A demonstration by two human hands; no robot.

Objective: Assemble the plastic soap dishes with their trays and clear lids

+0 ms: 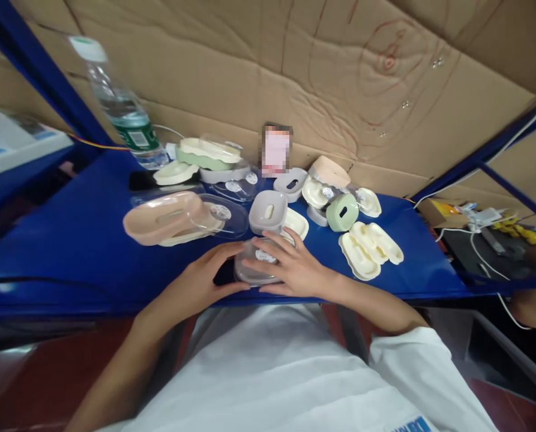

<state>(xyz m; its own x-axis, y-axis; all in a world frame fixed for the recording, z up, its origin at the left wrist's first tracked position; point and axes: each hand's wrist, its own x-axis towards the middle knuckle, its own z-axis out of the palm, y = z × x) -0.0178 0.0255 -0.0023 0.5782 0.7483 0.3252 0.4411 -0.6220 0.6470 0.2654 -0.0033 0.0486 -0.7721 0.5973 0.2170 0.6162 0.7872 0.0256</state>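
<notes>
Near the front edge of the blue table, both hands are on a small greyish plastic box (252, 270) with a clear lid and a round white sticker. My left hand (207, 276) curves around its left side, thumb in front and fingers at the back. Across the lid's top and right side lie the spread fingers of my right hand (288, 264), partly covering the box. Just behind it are a grey slotted box part (265, 213) and a cream tray (297, 225). To the left sit a peach oval tub (164, 219) and a clear lid (227, 216) with a sticker.
A water bottle (130, 123) stands at the back left beside stacked cream and green trays (209, 157). A blurred-out upright item (277, 150) leans against the cardboard wall (231, 72). Rightward are a green slotted part (342, 213) and cream moulded trays (371, 249).
</notes>
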